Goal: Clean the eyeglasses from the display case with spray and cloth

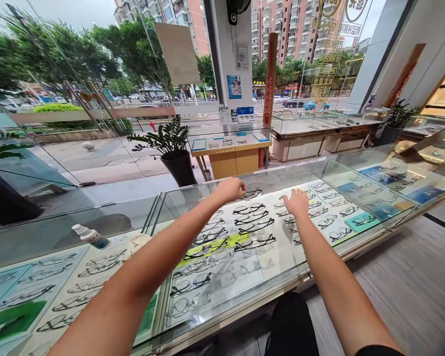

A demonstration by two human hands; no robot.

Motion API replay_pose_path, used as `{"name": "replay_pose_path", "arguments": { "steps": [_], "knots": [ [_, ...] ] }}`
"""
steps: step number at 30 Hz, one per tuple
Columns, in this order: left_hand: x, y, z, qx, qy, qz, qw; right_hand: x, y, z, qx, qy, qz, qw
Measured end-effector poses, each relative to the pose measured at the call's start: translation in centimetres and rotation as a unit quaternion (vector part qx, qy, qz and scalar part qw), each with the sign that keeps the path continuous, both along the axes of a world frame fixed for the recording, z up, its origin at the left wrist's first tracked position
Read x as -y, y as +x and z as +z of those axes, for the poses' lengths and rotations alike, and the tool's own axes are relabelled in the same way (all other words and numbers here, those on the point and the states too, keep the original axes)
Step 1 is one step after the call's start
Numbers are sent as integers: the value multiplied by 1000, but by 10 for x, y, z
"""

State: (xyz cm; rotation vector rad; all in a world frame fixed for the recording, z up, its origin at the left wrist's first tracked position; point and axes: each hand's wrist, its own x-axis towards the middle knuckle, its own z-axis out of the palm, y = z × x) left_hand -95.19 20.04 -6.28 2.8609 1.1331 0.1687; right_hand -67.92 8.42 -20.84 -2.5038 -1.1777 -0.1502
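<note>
Both my arms reach over a glass display case (222, 309) with rows of eyeglasses in it. My left hand (230, 191) is at the back of the case, its fingers curled in; what they hold, if anything, is hidden. Just right of those fingers lies a dark-framed pair of glasses (253, 193). My right hand (297, 202) hovers low over another column of frames, thumb and fingers apart, with nothing visible in it. Between my forearms sit black-rimmed glasses (255, 241) and a yellow-green strip (222, 244).
A white spray bottle (91, 236) and a crumpled pale cloth (136, 243) rest on the left, by the neighbouring case. Potted plants (178, 160) stand near the window. Behind is a smaller display table (230, 160). More glasses cases (389, 183) continue to the right.
</note>
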Motion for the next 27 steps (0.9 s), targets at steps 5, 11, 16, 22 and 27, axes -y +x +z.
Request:
{"name": "replay_pose_path", "arguments": {
  "steps": [5, 11, 16, 22, 27],
  "knots": [
    [-2, 21, -24, -18, 3, -8, 1000, -2, 1, 0, -6, 4, 2, 1000],
    [-5, 29, -38, -21, 25, 8, 999, -5, 5, -2, -14, 5, 3, 1000],
    [-6, 27, -44, -30, 25, 5, 999, -5, 5, -2, -18, 11, 2, 1000],
    [-4, 25, -56, -44, 6, 4, 999, -4, 3, 1, -22, 10, 2, 1000],
    [-9, 28, -62, -50, 1, 10, 999, -3, 3, 3, -24, 7, 4, 1000]
  ]
}}
